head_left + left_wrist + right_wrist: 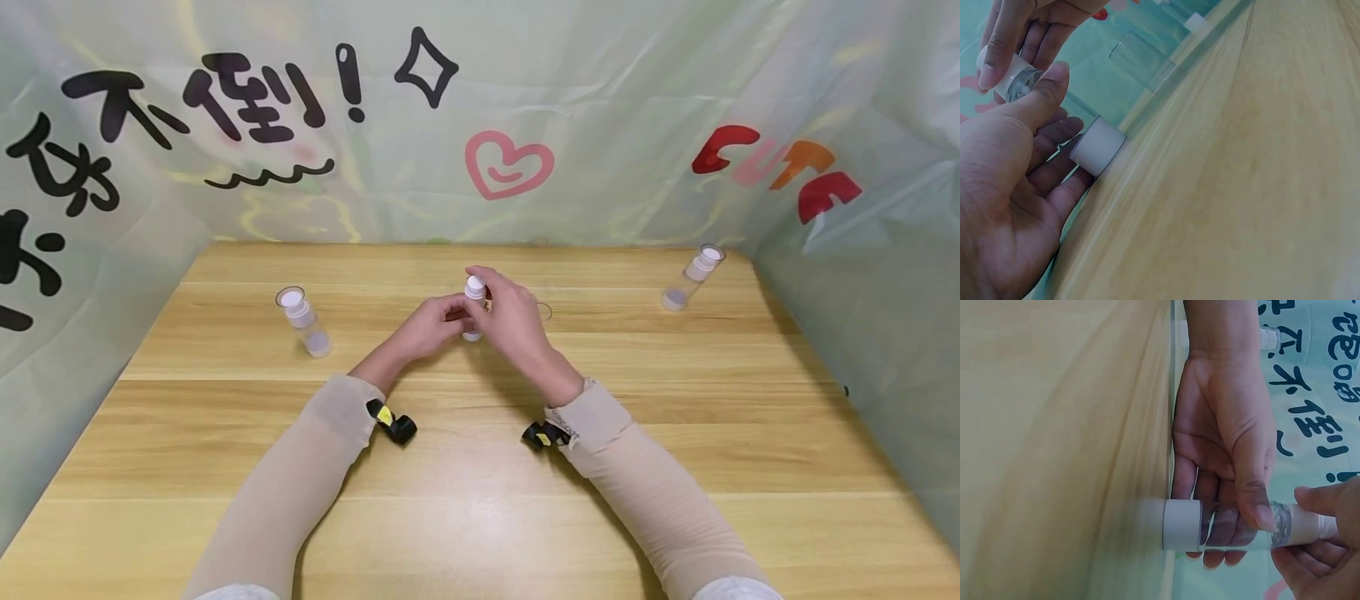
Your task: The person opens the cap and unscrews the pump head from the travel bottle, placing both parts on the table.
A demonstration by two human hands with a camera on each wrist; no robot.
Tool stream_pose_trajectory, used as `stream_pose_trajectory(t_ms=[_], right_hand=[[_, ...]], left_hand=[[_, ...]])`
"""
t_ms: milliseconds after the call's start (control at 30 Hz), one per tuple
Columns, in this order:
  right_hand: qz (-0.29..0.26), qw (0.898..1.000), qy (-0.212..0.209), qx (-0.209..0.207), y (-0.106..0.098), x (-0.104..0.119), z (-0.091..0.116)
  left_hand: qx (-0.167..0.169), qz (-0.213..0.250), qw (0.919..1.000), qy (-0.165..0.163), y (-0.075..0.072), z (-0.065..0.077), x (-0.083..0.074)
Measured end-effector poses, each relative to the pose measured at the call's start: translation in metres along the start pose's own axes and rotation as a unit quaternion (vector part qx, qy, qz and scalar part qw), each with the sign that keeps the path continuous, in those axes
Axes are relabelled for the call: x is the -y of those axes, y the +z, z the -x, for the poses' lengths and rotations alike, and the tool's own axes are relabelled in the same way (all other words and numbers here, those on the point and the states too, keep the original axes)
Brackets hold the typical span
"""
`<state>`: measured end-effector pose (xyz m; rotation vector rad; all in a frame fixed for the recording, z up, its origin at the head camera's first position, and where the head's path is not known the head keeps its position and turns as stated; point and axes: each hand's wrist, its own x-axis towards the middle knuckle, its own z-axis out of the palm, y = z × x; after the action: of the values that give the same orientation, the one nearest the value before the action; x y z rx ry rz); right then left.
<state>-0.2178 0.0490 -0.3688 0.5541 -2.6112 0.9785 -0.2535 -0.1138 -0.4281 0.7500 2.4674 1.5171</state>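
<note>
A small clear pump bottle (475, 288) with a white base (1182, 525) and white top stands upright on the table, between both hands. My left hand (433, 327) grips its clear body, thumb on the near side and fingers behind, as the right wrist view shows. My right hand (517, 318) pinches the white pump top (1305, 524) between thumb and fingers, just above the clear threaded-looking neck. Beyond the right hand a clear cap (1141, 60) stands on the table; in the head view the hand mostly hides it.
One similar bottle, wearing its clear cap, stands at the left (303, 322); another capped bottle (693, 277) stands at the back right. A printed curtain (600, 100) walls the wooden table (480, 500) at the back and sides.
</note>
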Motion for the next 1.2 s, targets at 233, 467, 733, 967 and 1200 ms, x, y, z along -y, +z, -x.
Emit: stream_pose_trajectory(t_ms=[233,467,733,967,1200], right_hand=[[-0.028,0.999,-0.019,0.042,-0.007,-0.007,-0.004],[-0.077,0.994,-0.011,0.076,-0.014,-0.013,-0.007],[-0.091,0.993,-0.021,0.074,-0.014,-0.013,-0.008],[-0.103,0.991,-0.026,0.078,-0.014,-0.014,-0.009],[-0.103,0.989,-0.037,0.098,-0.017,-0.015,-0.009]], left_hand=[[0.008,0.015,0.9998,-0.01,0.0,0.0,-0.001],[0.014,0.034,0.9992,-0.014,-0.001,0.003,-0.006],[0.014,0.029,0.9994,-0.014,-0.001,0.002,-0.002],[0.019,0.043,0.9987,-0.019,-0.001,0.002,-0.002],[0.02,0.041,0.9988,-0.02,-0.001,0.002,-0.001]])
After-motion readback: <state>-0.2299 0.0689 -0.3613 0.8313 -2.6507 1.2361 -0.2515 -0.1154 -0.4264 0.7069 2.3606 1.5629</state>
